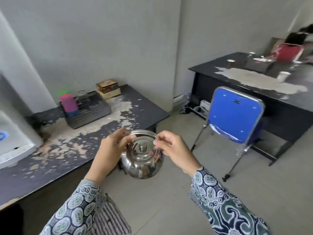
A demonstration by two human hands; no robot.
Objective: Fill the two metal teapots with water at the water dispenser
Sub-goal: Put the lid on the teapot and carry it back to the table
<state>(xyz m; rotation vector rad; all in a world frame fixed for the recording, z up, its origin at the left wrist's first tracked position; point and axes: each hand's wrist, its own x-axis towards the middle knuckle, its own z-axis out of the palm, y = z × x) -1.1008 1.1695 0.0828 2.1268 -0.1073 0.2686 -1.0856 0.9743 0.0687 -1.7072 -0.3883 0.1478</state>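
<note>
A round shiny metal teapot (142, 164) with its knobbed lid on hangs in the air in front of me, past the corner of the worn black table (55, 160). My left hand (110, 150) grips the left end of its arched handle. My right hand (171, 150) pinches the right end of the same handle. A white water dispenser (11, 143) shows at the far left edge, partly cut off. Only one teapot is in view.
On the table stand a dark tray (88, 112) with a pink bottle (68, 103) and a glass jar, plus stacked boxes (108, 89). A blue folding chair (235, 119) stands right of me before a second black desk (264, 85) with cups and a red bag.
</note>
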